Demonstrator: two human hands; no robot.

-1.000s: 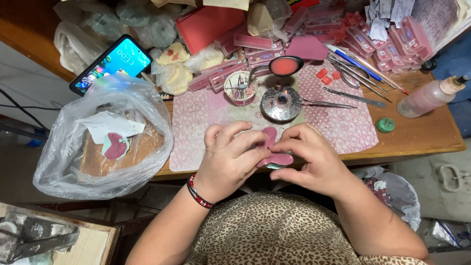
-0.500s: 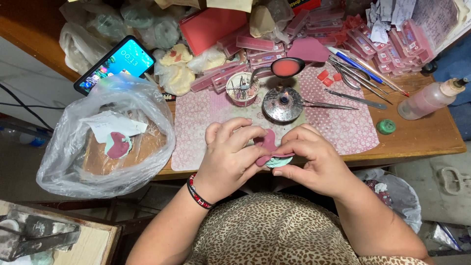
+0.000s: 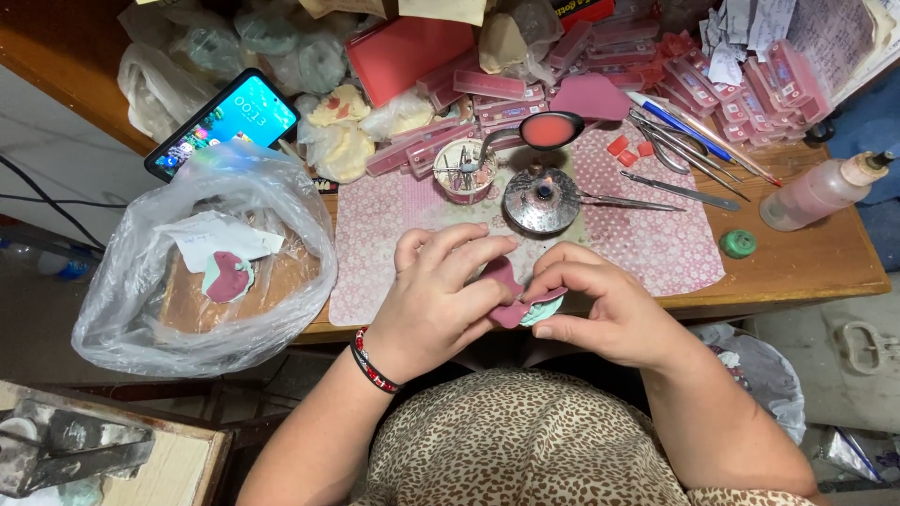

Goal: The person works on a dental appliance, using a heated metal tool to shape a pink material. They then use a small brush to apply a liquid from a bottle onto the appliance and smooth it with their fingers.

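At the left, a clear plastic bag sits open on the tabletop edge and keeps a brown block, white paper and one pink piece. The left hand and right hand meet over the lap, each grip closed on the pink wax piece, so the fingers can press it. Behind, a small cup holds thin tools, and a pale bottle lies at the right

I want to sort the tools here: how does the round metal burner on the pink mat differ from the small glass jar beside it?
The metal burner is low, shiny and opaque with a closed domed top; the glass jar is taller, clear and open. The jar holds thin tools upright, while the burner holds none. Both are round and stand on the pink mat, beyond the hands.
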